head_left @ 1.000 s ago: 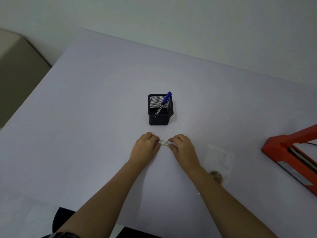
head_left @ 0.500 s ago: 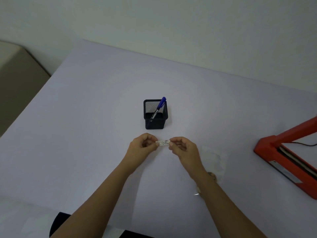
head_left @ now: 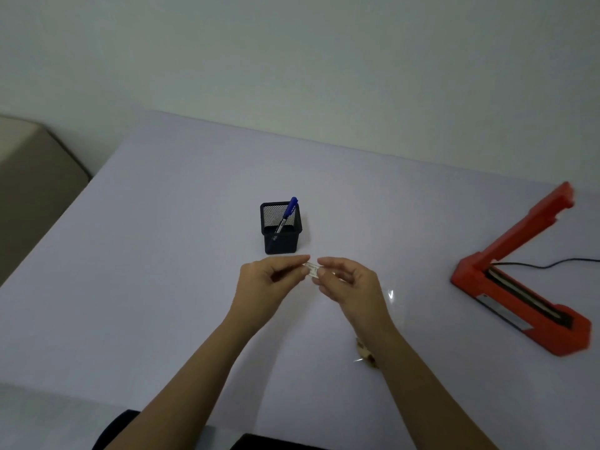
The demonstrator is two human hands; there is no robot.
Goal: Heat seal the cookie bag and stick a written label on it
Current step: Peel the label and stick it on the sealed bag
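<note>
A small white label [head_left: 311, 268] with writing on it is held above the table between both hands. My left hand [head_left: 269, 280] pinches its left end and my right hand [head_left: 349, 282] pinches its right end. The clear cookie bag [head_left: 389, 306] lies flat on the table under and right of my right forearm, which hides most of it. A brown cookie [head_left: 365, 352] shows at its near end. The red heat sealer [head_left: 519, 287] stands at the right with its arm raised.
A black mesh pen holder [head_left: 281, 228] with a blue pen [head_left: 285, 214] stands just beyond my hands. The sealer's black cable [head_left: 552, 264] runs off to the right. The white table [head_left: 162, 254] ends at a wall behind and drops off at the left.
Both hands have lifted the label off the table and hold it raised. The view has tilted up and left, bringing more of the sealer into sight.
</note>
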